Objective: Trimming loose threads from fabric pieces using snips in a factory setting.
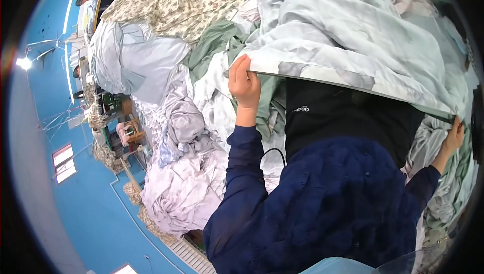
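Note:
A large pale grey-green fabric sheet (343,29) spreads in front of me, rumpled over the pile behind it. Along its near edge runs a white band with grey patches (327,76), pulled nearly straight across my body. My left hand (245,86) pinches the left corner of that band between thumb and fingers. At the far right, my right hand (454,138) grips the other end of the same edge, lower down. Its fingertips are partly hidden by the cloth. The sheet slopes down from left to right between my hands.
Heaps of cloth surround me: a beige floral fabric (174,4) at the back, a pale blue-grey cloth (136,54), a green cloth (214,44) and a lavender heap (184,188) on the left. Beyond lies a blue floor (96,173) with bundled strips (106,155) and a stool (130,132).

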### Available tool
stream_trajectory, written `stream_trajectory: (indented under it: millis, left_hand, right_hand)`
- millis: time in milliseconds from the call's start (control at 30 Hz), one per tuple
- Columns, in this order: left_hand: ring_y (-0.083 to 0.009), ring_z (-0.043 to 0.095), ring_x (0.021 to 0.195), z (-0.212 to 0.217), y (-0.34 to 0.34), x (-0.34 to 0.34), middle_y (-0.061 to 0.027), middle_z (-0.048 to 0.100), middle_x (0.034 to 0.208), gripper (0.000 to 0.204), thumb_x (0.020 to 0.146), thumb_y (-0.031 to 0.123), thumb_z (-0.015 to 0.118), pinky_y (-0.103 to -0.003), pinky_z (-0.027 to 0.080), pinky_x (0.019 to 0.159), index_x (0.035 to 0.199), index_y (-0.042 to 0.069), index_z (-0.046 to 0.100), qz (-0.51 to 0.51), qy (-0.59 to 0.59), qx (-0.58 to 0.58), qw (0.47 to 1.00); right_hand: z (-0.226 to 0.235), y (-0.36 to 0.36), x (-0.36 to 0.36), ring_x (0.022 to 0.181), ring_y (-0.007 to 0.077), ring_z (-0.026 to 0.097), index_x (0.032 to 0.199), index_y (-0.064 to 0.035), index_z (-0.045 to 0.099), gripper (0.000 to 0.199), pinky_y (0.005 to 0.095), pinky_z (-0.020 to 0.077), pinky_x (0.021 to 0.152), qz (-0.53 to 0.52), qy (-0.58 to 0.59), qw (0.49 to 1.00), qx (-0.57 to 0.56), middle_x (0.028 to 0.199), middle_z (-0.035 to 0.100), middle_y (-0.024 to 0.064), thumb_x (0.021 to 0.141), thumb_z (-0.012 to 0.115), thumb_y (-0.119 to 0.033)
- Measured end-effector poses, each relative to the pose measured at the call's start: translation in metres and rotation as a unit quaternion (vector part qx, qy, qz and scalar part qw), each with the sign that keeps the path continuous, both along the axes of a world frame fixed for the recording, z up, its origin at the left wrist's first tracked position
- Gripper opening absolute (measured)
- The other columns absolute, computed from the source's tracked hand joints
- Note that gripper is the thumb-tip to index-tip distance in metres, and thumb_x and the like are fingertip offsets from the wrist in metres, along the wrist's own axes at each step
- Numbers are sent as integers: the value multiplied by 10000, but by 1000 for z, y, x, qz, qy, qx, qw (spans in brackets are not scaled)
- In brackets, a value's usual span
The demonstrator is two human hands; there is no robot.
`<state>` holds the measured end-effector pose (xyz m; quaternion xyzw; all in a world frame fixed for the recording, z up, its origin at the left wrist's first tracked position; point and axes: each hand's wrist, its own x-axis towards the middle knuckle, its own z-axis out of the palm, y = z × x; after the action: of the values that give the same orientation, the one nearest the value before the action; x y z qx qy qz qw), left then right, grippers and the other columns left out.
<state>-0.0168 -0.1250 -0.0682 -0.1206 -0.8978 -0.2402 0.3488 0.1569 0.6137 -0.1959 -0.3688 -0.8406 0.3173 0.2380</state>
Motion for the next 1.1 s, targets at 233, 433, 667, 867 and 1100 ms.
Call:
stream_trajectory:
  millis: [233,433,667,867,1100]
  left_hand:
    - [-328,711,966,-3,-4,-5,-182,729,1054,330,758,-176,594,-386,569,865,1023,-19,712,-5,-2,-2,1000]
    - [-319,710,893,-8,-4,5,-169,690,1132,342,780,-128,591,-372,584,761,1085,-13,694,-29,-146,-23,989]
    - [-153,658,624,25,49,38,-92,702,876,146,924,80,691,-279,516,552,1028,-21,673,31,-453,387,803]
    - [-127,664,593,41,81,42,-110,709,830,377,1016,351,643,-203,464,456,1033,-26,654,-22,-619,526,582]
    - [-154,692,729,20,117,31,-38,652,871,188,946,144,739,-197,471,503,965,70,568,90,-346,816,455]
  right_hand:
    - [9,-2,-8,887,89,622,1122,11,734,328,233,477,802,41,54,998,-11,1033,738,39,993,684,-287]
    - [-4,10,-5,709,130,615,1088,1,739,391,279,490,689,48,-28,998,-35,861,729,34,962,705,-368]
    - [39,-46,-35,705,69,608,1141,15,712,294,220,486,655,38,14,996,-82,933,715,31,983,693,-233]
    - [153,-333,-139,621,55,571,1093,-24,729,149,212,468,579,401,-10,881,-250,819,676,-7,1004,648,-112]
    - [135,-442,-201,645,93,578,1064,17,708,138,240,471,598,580,13,775,-251,859,660,46,941,665,-29]
